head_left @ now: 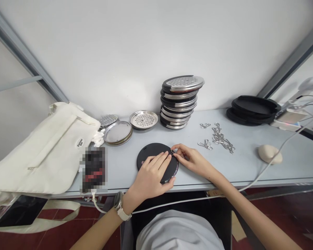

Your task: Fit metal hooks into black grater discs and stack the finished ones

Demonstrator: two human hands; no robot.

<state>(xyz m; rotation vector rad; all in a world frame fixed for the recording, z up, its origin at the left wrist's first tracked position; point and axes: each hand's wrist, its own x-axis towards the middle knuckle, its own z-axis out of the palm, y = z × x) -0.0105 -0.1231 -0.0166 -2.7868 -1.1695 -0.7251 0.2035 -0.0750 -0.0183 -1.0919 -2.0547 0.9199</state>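
A round black disc (151,152) lies flat near the table's front edge. My left hand (151,173) rests on top of it, fingers stretched out and pressing it down. At the disc's right rim my right hand (191,159) pinches a small metal clip (172,151) between its fingertips. A watch sits on my left wrist.
Loose metal clips (220,139) lie to the right. A stack of black-and-metal discs (179,102) stands at the back, with perforated metal plates (143,119) and plain ones (118,132) to its left. Black lids (253,109) at back right, a cream bag (47,149) at left, a cable (271,161) crossing.
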